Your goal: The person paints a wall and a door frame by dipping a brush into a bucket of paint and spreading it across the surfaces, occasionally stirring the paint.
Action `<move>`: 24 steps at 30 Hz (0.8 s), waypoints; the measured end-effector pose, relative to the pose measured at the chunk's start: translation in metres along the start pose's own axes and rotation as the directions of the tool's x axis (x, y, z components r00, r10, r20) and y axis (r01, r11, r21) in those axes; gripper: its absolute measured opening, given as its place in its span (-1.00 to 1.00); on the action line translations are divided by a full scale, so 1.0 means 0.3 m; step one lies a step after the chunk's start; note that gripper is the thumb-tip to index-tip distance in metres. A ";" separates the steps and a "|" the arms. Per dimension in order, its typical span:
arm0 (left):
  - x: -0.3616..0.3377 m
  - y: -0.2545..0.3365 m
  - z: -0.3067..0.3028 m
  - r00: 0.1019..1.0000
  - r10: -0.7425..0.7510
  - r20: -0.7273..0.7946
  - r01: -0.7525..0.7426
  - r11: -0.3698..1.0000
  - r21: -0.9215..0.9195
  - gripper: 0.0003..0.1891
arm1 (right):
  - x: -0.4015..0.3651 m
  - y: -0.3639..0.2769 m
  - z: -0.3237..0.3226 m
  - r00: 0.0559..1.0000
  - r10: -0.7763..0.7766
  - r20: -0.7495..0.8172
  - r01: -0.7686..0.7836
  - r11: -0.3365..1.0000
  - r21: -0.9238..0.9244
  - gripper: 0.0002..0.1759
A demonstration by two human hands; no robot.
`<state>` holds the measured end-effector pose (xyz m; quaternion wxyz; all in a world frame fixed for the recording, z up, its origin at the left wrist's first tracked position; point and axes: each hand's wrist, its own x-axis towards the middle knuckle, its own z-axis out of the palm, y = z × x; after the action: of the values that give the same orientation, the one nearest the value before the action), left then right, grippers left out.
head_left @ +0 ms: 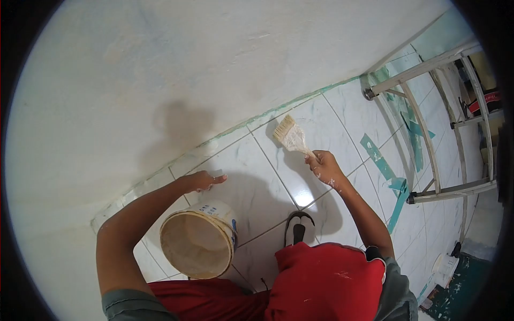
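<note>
My right hand (325, 169) is closed around the handle of a wide paintbrush (294, 140). Its pale bristles point up and left toward the foot of the wall, and white paint coats the brush and spots my fingers and wrist. Over the floor tiles, my left hand (206, 182) is stretched out with nothing in it, white smears on its fingertips. Just below that hand stands a white bucket (218, 209), its mouth turned toward me and its inside coated off-white.
A pale wall (128, 69) meets the tiled floor (337, 125) along a green-stained edge (267, 111). Strips of teal tape (379, 158) lie on the tiles at right, beside a metal ladder (435, 134). A white container (444, 269) sits at lower right. My sandalled foot (298, 227) is below the brush.
</note>
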<state>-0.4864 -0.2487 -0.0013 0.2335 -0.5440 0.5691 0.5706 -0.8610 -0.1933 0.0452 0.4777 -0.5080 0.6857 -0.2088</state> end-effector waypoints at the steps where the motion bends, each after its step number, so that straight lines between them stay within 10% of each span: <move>1: 0.003 0.002 -0.002 0.999 -0.030 0.017 0.030 1.000 0.010 -0.20 | -0.005 -0.001 0.006 1.000 0.007 0.009 -0.007 1.000 0.024 -0.66; 13: -0.065 0.072 -0.013 0.999 0.005 0.042 -0.005 1.000 0.014 -0.22 | -0.008 -0.069 0.038 0.990 0.105 0.096 -0.132 0.932 0.337 -0.68; 24: -0.026 0.041 -0.013 0.999 -0.029 0.032 0.026 0.993 0.112 -0.10 | -0.052 -0.078 0.094 0.974 0.130 0.185 -0.167 0.966 0.196 -0.65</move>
<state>-0.4935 -0.2524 0.0115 0.2806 -0.5284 0.5886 0.5437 -0.8246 -0.1830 0.0573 0.6000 -0.4175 0.6526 -0.1996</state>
